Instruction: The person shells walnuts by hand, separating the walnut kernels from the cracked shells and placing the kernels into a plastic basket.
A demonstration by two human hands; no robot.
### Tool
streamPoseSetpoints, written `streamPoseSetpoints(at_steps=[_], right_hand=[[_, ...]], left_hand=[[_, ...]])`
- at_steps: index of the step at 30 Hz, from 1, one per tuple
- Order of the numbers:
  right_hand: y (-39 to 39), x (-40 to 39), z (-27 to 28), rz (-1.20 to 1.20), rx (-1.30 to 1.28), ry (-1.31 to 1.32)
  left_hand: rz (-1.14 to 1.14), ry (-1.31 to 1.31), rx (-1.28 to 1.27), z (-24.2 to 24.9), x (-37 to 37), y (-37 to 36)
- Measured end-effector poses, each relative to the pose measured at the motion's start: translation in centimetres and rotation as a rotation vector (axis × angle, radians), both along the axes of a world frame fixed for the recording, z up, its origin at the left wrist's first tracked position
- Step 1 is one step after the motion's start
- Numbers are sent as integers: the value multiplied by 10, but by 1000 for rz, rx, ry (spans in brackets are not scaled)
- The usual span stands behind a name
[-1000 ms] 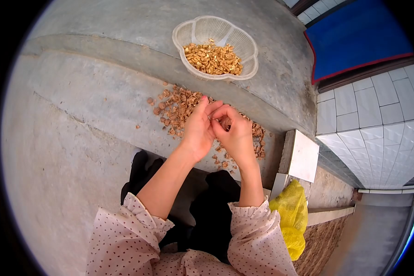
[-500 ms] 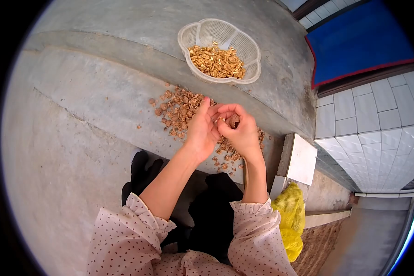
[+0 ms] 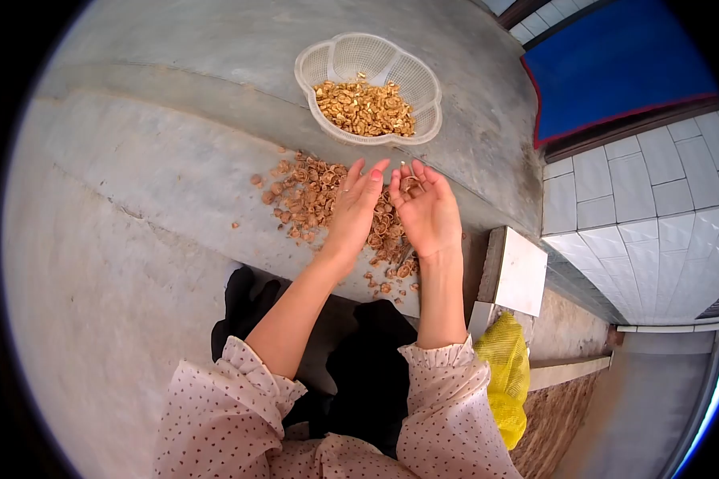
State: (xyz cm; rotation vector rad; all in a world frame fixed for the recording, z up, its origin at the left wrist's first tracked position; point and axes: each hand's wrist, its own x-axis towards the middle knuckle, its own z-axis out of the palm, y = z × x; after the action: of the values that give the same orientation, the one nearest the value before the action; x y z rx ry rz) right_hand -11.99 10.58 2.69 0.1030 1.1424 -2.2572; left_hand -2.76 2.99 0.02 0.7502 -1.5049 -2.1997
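My left hand [image 3: 355,214] is open above the shell heap, its fingers stretched out and the thumb raised; I see nothing held in it. Beside it, apart by a small gap, my right hand [image 3: 428,209] has its palm turned up and its fingers curled around a brown piece of walnut shell [image 3: 411,185]. A tiny pale bit shows by its fingertips, too small to name. Under both hands lies a heap of cracked walnut shells [image 3: 307,191]. Just beyond them, a white mesh basket [image 3: 314,60] holds many walnut kernels [image 3: 365,108].
The basket stands on a raised concrete step [image 3: 216,40], above the lower ledge with the shells. A white-tiled block [image 3: 522,271] and a yellow mesh bag [image 3: 503,375] are at the right. A blue curtain [image 3: 623,68] hangs at the upper right.
My hands have moved apart from touching each other. The right hand has turned palm up and its fingers have loosened; the left fingers now point up. The view has shifted slightly.
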Motion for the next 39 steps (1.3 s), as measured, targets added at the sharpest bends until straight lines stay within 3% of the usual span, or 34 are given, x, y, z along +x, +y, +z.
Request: streamPoseSetpoints(at_steps=[3, 6, 8, 12, 15, 17, 18, 24, 26, 31, 35, 39], right_hand=[[15, 23, -8, 75, -162, -173], [20, 30, -13, 14, -62, 75], [21, 33, -15, -4, -48, 110], [14, 40, -12, -23, 144, 317], [7, 43, -14, -65, 301, 464], [5, 44, -17, -36, 360, 562], [4, 44, -19, -6, 420, 662], [-1, 50, -26, 29, 462, 838], [-1, 53, -28, 30, 501, 916], [-9, 62, -43, -54, 511, 1185], [-3, 66, -55, 65, 576, 1207], [-4, 68, -43, 169, 589, 986]], left_hand=[[-80, 146, 85, 2, 2, 4], [-194, 216, 33, -6, 1, 8], [-121, 227, -247, -10, -1, 13], [-82, 222, -369, -13, -3, 9], [-77, 211, -268, -8, -2, 9], [-51, 267, 28, -5, -2, 12], [-52, 264, 27, -4, -1, 11], [-52, 323, 244, 5, 5, 9], [-4, 409, 508, 5, 7, 10], [94, 412, 792, -6, 14, 8], [105, 291, 983, -2, 20, -2], [138, 319, 957, 1, 21, -7]])
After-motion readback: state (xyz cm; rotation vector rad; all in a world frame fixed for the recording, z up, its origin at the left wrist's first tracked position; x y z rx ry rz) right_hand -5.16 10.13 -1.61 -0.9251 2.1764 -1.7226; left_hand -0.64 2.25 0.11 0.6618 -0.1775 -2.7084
